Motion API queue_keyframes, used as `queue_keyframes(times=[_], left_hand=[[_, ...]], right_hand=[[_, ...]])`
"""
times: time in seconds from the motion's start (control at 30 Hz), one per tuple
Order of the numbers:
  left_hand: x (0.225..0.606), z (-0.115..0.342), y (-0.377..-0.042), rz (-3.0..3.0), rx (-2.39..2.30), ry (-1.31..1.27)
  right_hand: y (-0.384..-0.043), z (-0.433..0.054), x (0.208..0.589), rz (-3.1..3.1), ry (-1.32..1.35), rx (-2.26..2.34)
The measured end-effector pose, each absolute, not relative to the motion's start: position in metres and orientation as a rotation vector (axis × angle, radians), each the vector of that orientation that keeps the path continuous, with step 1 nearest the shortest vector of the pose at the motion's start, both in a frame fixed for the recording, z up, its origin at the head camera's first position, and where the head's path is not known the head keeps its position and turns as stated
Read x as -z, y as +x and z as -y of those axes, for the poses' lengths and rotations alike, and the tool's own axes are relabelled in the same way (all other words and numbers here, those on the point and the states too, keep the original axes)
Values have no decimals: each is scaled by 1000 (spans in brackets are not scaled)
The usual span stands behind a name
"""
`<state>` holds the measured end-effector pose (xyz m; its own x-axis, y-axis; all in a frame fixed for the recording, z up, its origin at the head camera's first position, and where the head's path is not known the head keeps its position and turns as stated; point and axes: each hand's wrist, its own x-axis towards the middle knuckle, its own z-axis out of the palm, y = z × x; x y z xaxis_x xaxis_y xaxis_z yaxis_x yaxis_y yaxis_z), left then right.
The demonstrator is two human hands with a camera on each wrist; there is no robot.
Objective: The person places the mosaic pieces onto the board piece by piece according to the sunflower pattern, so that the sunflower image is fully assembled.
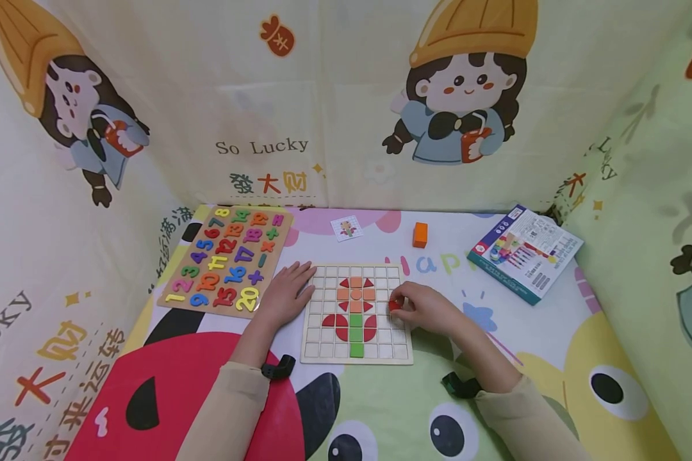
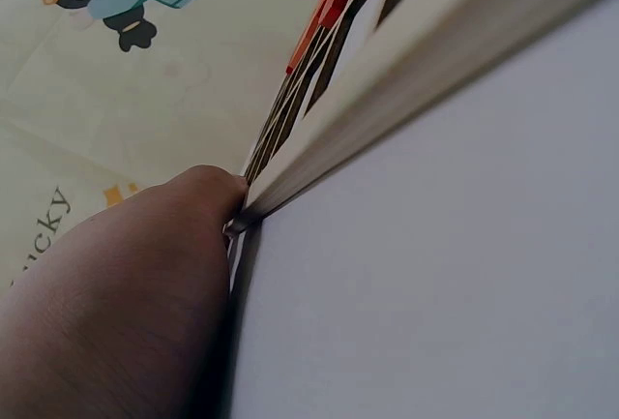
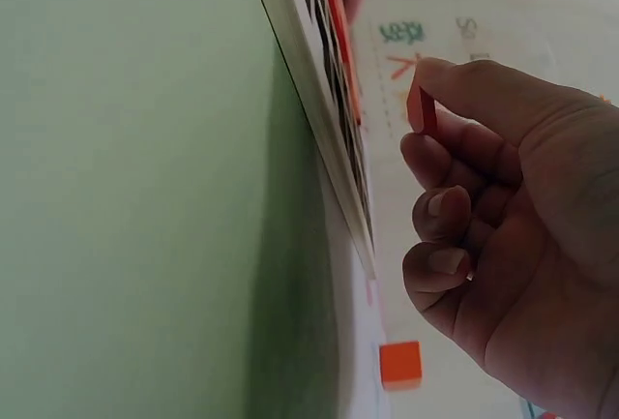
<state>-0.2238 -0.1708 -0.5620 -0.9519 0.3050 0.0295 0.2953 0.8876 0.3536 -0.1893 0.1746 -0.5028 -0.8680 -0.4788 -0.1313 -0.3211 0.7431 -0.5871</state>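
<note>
A square wooden grid board (image 1: 323, 363) lies on the table, holding orange squares (image 1: 355, 282), red triangles and curved red pieces (image 1: 370, 328), and a column of green squares (image 1: 356, 335) laid out like a flower. Fingers extended, my left hand (image 1: 285, 296) rests at the board's upper left edge; its thumb (image 2: 208, 192) touches that edge in the left wrist view. My right hand (image 1: 429, 308) pinches a small red block (image 3: 422, 106) between thumb and index finger, over the board's right side. The block's full outline is partly hidden by the fingers.
A number puzzle board (image 1: 167, 306) lies left of the left hand. Behind the grid board are a small picture card (image 1: 346, 228) and an orange block (image 1: 420, 235). A flat box (image 1: 525, 253) lies at the back right. Printed cloth walls (image 1: 346, 96) enclose the table.
</note>
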Motion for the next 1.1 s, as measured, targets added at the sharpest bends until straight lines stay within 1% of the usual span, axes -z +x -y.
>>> queue_keyframes(times=[0.33, 0.67, 1.1], left_hand=[[564, 172, -224, -3026, -550, 469], [564, 172, -224, -3009, -555, 469], [564, 173, -225, -3011, -550, 470]], right_hand=[[-180, -159, 514, -2645, -720, 771], [-179, -155, 523, -2682, -698, 684], [-179, -156, 522, -2670, -695, 690]])
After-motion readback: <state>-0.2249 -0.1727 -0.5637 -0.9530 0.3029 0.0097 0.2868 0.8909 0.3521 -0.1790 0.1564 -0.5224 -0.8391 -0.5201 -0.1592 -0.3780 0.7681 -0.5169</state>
